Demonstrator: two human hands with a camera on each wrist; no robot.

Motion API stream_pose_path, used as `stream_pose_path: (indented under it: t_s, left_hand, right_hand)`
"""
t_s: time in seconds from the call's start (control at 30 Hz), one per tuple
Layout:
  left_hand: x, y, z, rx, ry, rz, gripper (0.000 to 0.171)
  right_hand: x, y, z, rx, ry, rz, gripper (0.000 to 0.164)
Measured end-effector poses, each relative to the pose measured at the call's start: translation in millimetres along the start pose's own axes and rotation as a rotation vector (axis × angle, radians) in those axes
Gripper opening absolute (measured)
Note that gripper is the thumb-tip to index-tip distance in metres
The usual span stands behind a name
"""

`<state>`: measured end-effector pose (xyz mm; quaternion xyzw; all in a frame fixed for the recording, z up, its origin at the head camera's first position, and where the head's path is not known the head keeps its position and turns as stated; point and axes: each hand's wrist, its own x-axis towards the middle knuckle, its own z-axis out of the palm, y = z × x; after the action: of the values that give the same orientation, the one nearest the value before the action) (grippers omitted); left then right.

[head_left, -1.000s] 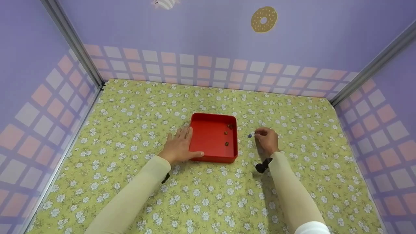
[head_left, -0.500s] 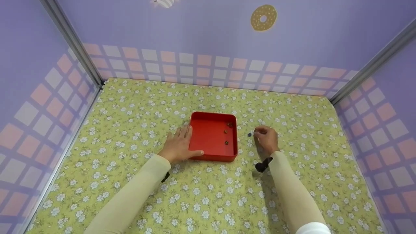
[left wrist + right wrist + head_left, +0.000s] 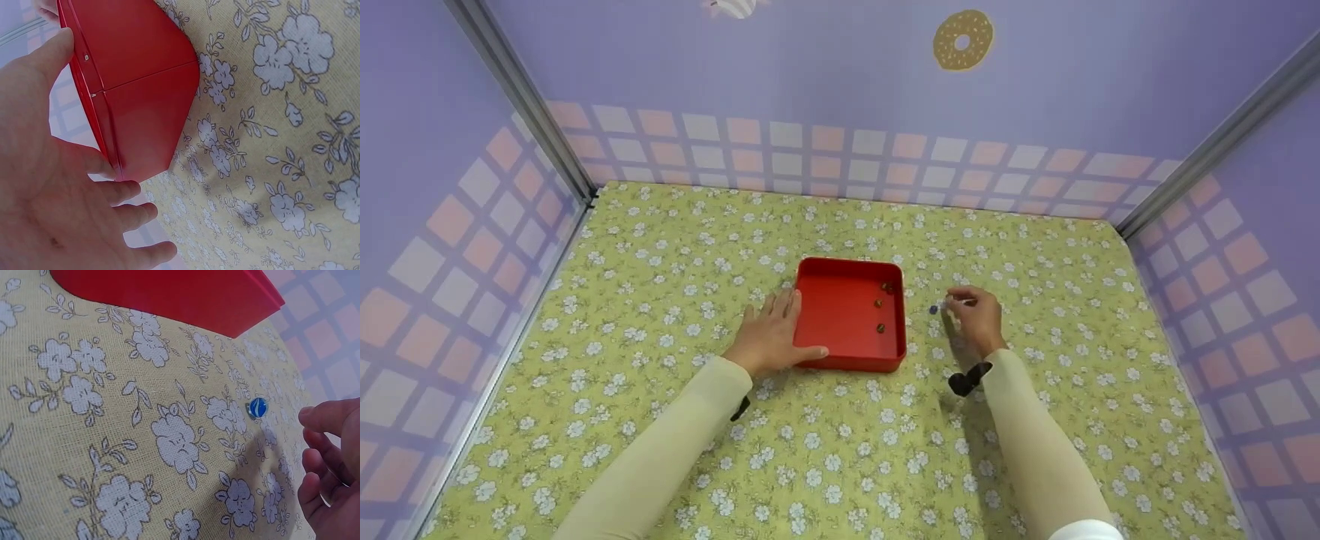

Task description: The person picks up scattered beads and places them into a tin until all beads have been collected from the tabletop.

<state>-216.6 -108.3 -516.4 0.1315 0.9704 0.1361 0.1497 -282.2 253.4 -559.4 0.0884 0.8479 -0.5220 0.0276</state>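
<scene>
A blue marble [image 3: 934,309] with pale swirls lies on the floral cloth, right of a square red box [image 3: 849,361]. My right hand [image 3: 979,321] is just right of the marble, its fingers curled. In the right wrist view the fingertips are a short gap from the marble [image 3: 257,408], and no held thing shows among them. My left hand [image 3: 765,337] spreads against the box's left side, thumb at the front rim. In the left wrist view the left hand [image 3: 62,185] has extended fingers, their tips at the red wall.
Several small brownish marbles [image 3: 880,328] lie inside the box, towards its right wall. The yellow floral cloth [image 3: 825,450] covers the table. Purple panels [image 3: 840,82] with pink and white squares stand at the back, left and right.
</scene>
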Motion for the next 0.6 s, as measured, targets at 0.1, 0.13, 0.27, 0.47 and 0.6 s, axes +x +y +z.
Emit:
stream_pose_path:
  t_s: [0.1,0.13,0.27,0.47,0.6]
  left_hand:
    - [0.2,0.0,-0.4,0.004,-0.006,0.002,0.109]
    - [0.5,0.0,-0.3,0.002,-0.005,0.004,0.109]
    - [0.8,-0.1,-0.3,0.003,-0.003,0.007,0.110]
    - [-0.3,0.8,-0.6,0.010,-0.002,0.000,0.109]
    - [-0.2,0.4,0.1,0.002,-0.001,-0.001,0.109]
  right_hand:
    - [-0.3,-1.2,-0.3,0.006,0.002,-0.006,0.028]
    - [-0.4,-1.4,-0.5,0.007,0.004,-0.005,0.028]
    - [-1.8,-2.0,-0.6,0.001,0.003,-0.009,0.029]
    - [-3.6,-3.4,-0.6,0.011,0.004,-0.010,0.029]
    - [-4.3,-4.7,-0.5,0.038,-0.002,-0.013,0.030]
